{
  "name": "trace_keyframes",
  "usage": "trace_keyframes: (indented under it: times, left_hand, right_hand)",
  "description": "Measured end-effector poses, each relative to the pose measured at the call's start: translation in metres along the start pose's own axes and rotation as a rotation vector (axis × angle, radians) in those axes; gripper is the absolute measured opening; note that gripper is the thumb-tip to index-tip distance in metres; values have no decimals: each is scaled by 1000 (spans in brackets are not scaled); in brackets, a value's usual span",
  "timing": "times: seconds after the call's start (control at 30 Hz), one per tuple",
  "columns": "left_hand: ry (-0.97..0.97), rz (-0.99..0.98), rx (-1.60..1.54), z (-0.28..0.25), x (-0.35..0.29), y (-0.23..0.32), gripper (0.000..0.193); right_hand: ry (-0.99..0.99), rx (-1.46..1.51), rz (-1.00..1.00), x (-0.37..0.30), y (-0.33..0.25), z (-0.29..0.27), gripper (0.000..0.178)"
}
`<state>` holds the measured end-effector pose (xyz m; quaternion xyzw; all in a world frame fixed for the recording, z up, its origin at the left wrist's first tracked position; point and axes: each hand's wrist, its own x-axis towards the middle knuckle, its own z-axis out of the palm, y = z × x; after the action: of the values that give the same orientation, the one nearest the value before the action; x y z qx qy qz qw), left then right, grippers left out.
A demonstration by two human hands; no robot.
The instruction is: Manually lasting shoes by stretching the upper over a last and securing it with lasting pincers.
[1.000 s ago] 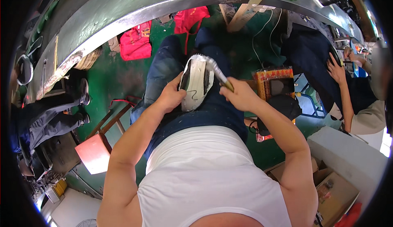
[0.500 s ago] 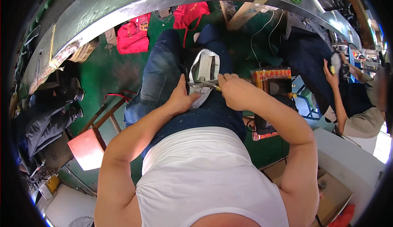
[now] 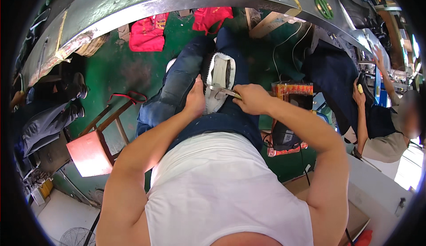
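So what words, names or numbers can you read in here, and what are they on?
None that I can read.
Left red cloth: yellowish marks, too small.
Right red cloth: small yellowish marks, too small.
Orange packet: printed marks, too small.
Black thing: pale patch, maybe a label, too small.
Shoe and pliers: no words that I can see.

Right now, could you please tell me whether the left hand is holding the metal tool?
No, the right hand grips the metal tool, while the left hand is against the shoe-shaped piece.
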<state>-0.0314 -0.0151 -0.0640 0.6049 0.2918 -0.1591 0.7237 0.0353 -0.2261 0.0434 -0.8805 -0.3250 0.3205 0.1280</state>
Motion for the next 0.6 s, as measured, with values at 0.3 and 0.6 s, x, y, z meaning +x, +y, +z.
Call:
trace_keyframes:
  times: [0.3,0.6]
  left_hand:
    - [152,279,544,20,-16,18,58]
    - [71,462,576,14,-16,14,54]
  right_hand:
    - [-16,46,105,-26,-11,-7,30]
    - [258,-90,62,-3,10,3,30]
